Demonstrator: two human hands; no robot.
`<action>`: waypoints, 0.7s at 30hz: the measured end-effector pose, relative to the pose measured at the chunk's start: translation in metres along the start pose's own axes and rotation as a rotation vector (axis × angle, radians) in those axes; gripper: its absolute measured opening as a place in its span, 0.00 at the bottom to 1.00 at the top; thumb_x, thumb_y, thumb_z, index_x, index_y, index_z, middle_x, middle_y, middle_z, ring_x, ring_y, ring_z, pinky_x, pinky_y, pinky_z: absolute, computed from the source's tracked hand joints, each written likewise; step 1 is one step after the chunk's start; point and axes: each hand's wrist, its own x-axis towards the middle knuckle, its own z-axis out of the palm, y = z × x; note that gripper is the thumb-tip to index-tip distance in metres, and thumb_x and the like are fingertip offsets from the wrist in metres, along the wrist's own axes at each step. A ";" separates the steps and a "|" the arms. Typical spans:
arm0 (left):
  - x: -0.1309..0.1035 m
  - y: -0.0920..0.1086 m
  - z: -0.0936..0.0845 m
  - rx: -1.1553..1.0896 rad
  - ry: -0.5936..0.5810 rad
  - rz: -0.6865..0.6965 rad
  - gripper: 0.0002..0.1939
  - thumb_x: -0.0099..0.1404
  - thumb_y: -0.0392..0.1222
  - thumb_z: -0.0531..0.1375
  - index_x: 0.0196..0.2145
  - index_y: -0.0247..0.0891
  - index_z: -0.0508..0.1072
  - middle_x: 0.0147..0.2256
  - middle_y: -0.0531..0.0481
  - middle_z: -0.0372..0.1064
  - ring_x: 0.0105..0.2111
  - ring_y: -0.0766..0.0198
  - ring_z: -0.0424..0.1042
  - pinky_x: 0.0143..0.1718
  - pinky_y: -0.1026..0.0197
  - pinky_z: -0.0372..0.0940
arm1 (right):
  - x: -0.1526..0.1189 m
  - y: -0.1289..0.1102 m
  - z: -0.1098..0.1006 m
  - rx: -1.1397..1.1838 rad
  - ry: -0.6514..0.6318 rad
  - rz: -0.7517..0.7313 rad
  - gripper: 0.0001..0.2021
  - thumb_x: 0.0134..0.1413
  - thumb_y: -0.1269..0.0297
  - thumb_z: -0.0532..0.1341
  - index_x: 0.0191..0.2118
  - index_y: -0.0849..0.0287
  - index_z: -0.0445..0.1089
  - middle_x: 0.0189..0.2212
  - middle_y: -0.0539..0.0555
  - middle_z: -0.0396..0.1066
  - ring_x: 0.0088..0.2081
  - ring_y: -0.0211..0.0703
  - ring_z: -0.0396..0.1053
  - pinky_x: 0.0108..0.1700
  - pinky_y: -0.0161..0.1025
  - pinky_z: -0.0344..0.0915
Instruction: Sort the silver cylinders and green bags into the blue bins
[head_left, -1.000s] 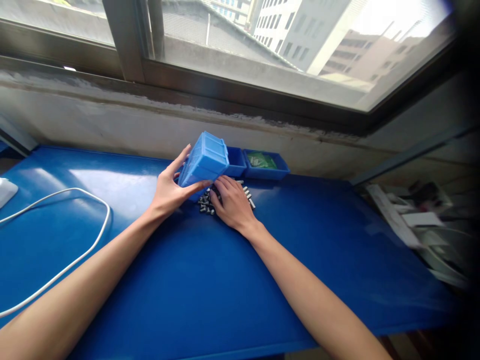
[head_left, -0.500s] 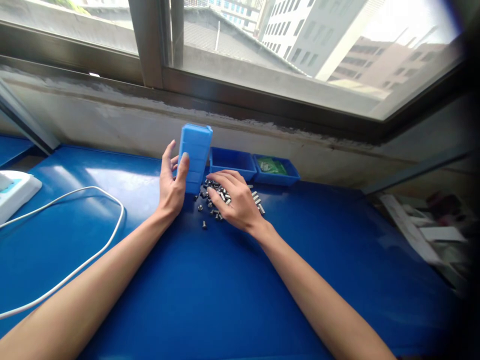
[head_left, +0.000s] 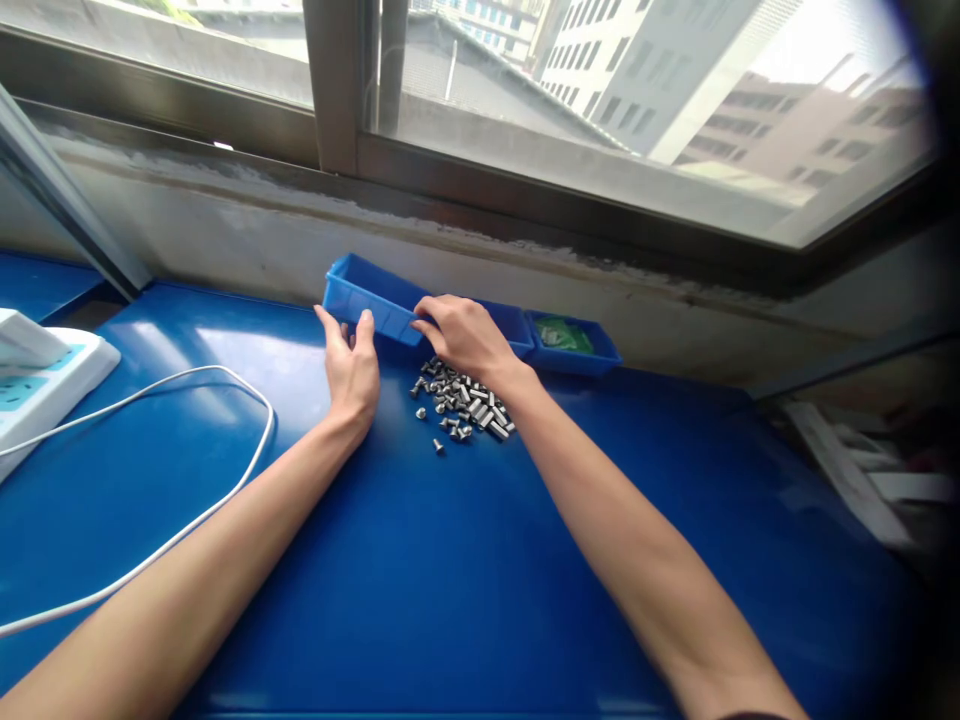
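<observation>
A blue plastic bin (head_left: 375, 305) is tilted above the back of the blue table, its open side facing up. My right hand (head_left: 466, 338) pinches the bin's right end between thumb and fingers. At the bin's near left side is my left hand (head_left: 351, 365), fingers apart, its fingertips close to or touching the wall. Just in front of the bin, a pile of metal screws and spacers (head_left: 476, 400) lies on the table, partly behind my right wrist.
Behind my right hand stands a second blue bin (head_left: 514, 325). Beside it, another blue bin (head_left: 577, 362) holds a green packet (head_left: 562, 335). A white power strip (head_left: 56, 370) and white cable (head_left: 259, 465) lie left. A window frame runs behind.
The bin has gone from upright to lying nearly level, with its opening up. My right hand has moved from the pile to the bin's right end. My left hand has opened around it.
</observation>
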 end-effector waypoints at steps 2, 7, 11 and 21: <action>0.002 -0.003 0.000 -0.009 0.091 -0.044 0.48 0.71 0.55 0.57 0.76 0.39 0.35 0.73 0.43 0.50 0.73 0.57 0.52 0.73 0.54 0.48 | 0.001 0.002 0.007 -0.069 -0.022 -0.002 0.07 0.68 0.68 0.61 0.47 0.60 0.75 0.45 0.61 0.79 0.48 0.52 0.76 0.47 0.42 0.67; -0.006 0.004 0.002 0.142 0.122 0.026 0.46 0.66 0.45 0.60 0.75 0.37 0.44 0.76 0.45 0.34 0.76 0.55 0.31 0.75 0.52 0.34 | -0.003 0.002 0.020 -0.102 0.001 -0.035 0.07 0.68 0.70 0.60 0.46 0.62 0.75 0.46 0.64 0.78 0.50 0.55 0.74 0.52 0.46 0.67; -0.015 0.012 0.004 0.231 0.088 0.054 0.47 0.65 0.43 0.61 0.75 0.35 0.45 0.76 0.42 0.31 0.76 0.53 0.27 0.75 0.50 0.31 | -0.005 0.002 0.020 -0.094 0.022 -0.048 0.08 0.67 0.71 0.59 0.45 0.63 0.77 0.47 0.65 0.79 0.52 0.56 0.74 0.57 0.49 0.65; -0.018 0.013 0.004 0.309 0.030 0.092 0.44 0.63 0.40 0.60 0.74 0.33 0.50 0.76 0.39 0.37 0.76 0.51 0.31 0.75 0.50 0.35 | -0.036 -0.008 0.017 0.064 0.193 -0.039 0.18 0.65 0.69 0.59 0.59 0.62 0.72 0.61 0.62 0.71 0.64 0.55 0.65 0.66 0.53 0.61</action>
